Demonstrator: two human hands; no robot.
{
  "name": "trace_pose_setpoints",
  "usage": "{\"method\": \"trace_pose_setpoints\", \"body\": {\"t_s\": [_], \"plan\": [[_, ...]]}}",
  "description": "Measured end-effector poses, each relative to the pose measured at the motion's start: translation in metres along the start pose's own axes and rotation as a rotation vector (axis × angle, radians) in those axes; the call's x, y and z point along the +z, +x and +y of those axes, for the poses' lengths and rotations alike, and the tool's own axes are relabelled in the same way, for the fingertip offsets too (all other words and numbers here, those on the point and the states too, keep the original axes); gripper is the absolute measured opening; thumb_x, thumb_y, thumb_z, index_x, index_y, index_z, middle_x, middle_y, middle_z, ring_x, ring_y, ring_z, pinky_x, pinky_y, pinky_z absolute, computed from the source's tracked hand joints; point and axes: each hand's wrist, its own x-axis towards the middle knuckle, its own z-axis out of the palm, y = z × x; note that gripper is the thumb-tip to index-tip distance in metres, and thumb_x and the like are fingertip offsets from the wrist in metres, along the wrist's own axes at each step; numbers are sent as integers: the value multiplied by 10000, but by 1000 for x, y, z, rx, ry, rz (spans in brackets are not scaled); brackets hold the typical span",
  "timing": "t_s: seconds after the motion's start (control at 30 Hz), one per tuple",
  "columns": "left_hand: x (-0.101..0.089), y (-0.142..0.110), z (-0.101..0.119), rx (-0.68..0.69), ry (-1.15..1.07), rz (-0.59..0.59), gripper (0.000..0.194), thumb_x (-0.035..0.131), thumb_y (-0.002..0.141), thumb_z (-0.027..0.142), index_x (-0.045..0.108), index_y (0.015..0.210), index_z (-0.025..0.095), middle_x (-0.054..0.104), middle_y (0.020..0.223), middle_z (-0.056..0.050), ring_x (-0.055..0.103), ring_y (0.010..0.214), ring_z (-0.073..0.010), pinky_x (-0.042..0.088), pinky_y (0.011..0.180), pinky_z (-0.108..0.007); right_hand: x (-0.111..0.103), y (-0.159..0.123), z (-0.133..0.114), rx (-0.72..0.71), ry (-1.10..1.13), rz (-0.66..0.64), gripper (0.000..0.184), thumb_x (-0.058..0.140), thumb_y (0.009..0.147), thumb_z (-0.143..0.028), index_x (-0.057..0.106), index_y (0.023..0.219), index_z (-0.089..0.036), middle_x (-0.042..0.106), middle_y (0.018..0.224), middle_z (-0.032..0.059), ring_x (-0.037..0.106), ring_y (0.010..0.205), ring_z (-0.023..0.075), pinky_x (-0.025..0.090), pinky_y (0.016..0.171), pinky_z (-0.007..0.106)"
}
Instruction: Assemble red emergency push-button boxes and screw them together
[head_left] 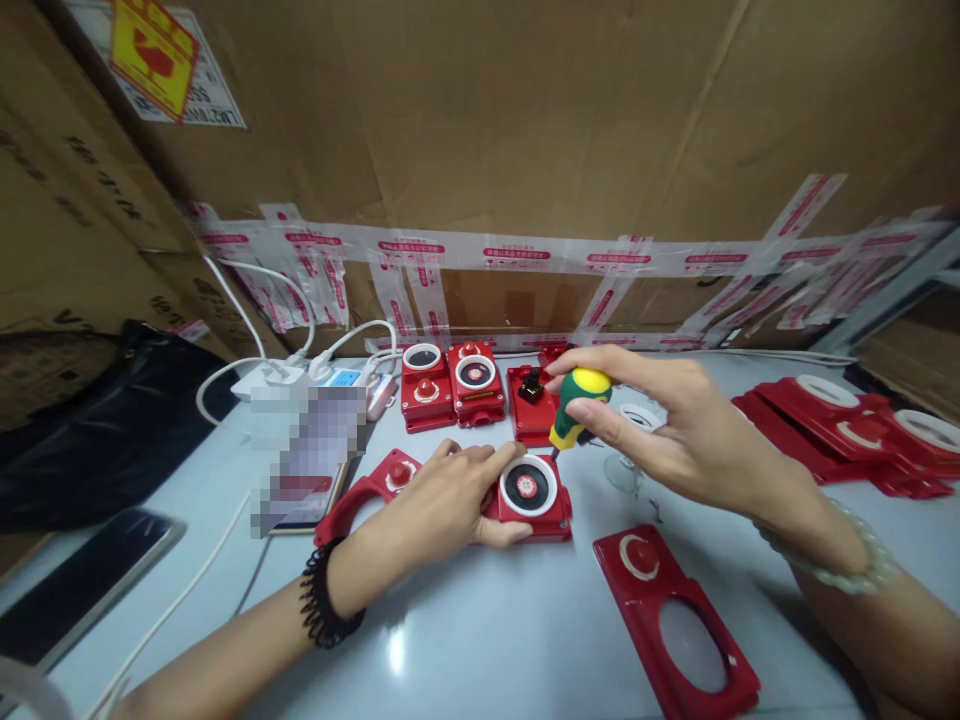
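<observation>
One red box [528, 488], centre of frame.
Our left grip [442, 495] clamps it; our right grip [682, 425] wraps a green-and-yellow screwdriver [579, 405], tip at the box's corner.

I have open bench [480, 640] at lower centre; a hand could come in from the bottom edge, between the left forearm [255, 625] and the loose red cover [652, 580] at lower right. Mid-frame I'm blocked by the screwdriver [585, 398] and the red housing [527, 487] under its tip. The cardboard wall [480, 120] limits the back, the power strip [339, 379] crowds the left, the right forearm [780, 495] the right.
</observation>
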Motion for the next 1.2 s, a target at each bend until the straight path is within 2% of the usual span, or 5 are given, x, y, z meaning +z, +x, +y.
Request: {"method": "trace_pose_setpoints", "body": {"t_s": [0.27,0.57,0.7,0.93,1.2], "plan": [[0,-1,-1,1,17,9,638,565,830,616,442,1292,194,663,1091,-119,625,943,-325,416,850,-442,15,2,7,28,-458,412,433,619,787,-567,502,598,-196,451,460,-39,370,409,87,285,422,276],[0,0,-1,4,-3,-3,667,595,819,600,421,1312,186,666,1061,-107,638,943,-318,416,846,-433,6,-1,2,-87,-133,-19,373,353,955,-260,475,1298,-179,619,1265,80,608,1124,190,494,886,312],[-2,1,0,1,5,-17,642,584,828,603,427,1296,192,663,1076,-110,631,949,-318,414,848,-431,0,-1,-3,0,-142,-56,277,422,950,-321,568,1147,-192,706,974,36,668,765,141,492,683,253],[0,-1,0,-2,23,2,653,578,824,612,422,1309,204,661,1087,-104,624,915,-316,412,853,-440,20,3,5,61,-467,370,449,560,830,-569,499,588,-195,415,436,-50,334,396,83,263,421,268],[1,0,0,-4,56,11,638,552,826,636,443,1278,199,668,1038,-107,630,886,-309,420,833,-424,10,0,1,-31,-60,29,235,416,959,-257,543,1147,-193,626,1121,55,601,996,139,467,840,257]]}}
